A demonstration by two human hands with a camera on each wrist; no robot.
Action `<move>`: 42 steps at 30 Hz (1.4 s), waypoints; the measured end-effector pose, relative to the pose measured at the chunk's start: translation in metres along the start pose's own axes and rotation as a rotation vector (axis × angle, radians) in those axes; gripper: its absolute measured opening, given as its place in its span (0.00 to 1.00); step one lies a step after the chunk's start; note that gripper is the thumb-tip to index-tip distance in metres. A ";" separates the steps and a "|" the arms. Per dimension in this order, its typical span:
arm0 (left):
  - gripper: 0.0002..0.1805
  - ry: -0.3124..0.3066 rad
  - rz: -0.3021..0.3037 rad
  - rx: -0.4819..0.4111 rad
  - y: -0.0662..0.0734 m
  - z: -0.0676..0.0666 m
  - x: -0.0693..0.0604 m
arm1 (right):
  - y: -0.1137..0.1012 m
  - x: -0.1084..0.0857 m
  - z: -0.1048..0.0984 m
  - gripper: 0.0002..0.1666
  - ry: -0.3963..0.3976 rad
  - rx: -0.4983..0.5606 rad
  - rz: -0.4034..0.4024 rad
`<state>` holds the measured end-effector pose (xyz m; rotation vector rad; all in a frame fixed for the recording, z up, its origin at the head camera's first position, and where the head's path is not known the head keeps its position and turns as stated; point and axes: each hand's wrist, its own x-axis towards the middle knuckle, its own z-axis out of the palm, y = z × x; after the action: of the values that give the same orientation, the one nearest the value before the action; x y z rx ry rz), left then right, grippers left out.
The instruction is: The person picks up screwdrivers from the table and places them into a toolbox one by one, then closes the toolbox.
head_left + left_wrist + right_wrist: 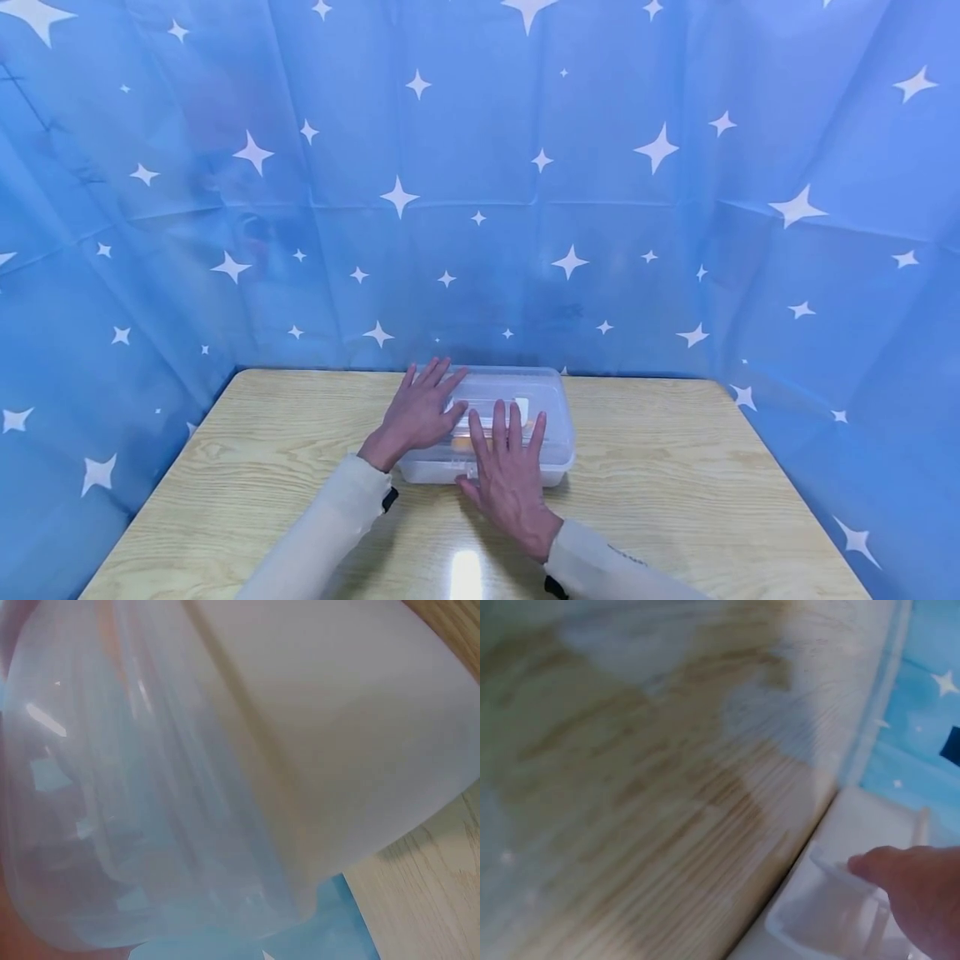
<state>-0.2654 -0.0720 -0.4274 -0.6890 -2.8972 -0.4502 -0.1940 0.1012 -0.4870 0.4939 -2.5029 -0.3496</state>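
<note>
A translucent plastic box (557, 442) with a lid sits at the back of the table. My left hand (420, 410) lies on the left part of the lid with its fingers spread. Over the front of the lid stretches my right hand (510, 487), its fingers straight and apart. In the right wrist view, the right thumb (922, 892) touches a clear latch flap (829, 900) on the box's front. Something orange (462, 443) shows through the lid; its kind cannot be made out. The left wrist view has the box's whitish side wall (360, 750) close up.
The wooden table (675, 483) extends to both sides and in front of the box. A blue curtain with white stars (480, 167) hangs right behind the table's back edge, near the box, and runs along both sides.
</note>
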 end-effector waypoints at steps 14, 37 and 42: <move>0.31 -0.006 -0.008 -0.003 0.000 -0.001 0.001 | -0.006 0.001 -0.007 0.62 -0.087 0.010 0.029; 0.31 0.002 -0.021 -0.009 -0.001 -0.001 -0.001 | -0.015 0.015 -0.043 0.69 -0.232 0.256 0.094; 0.30 0.009 -0.013 -0.028 -0.001 -0.001 -0.001 | -0.015 0.022 -0.051 0.70 -0.299 0.274 0.113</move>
<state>-0.2648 -0.0739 -0.4268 -0.6708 -2.8934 -0.4946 -0.1780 0.0711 -0.4402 0.4293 -2.8745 -0.0356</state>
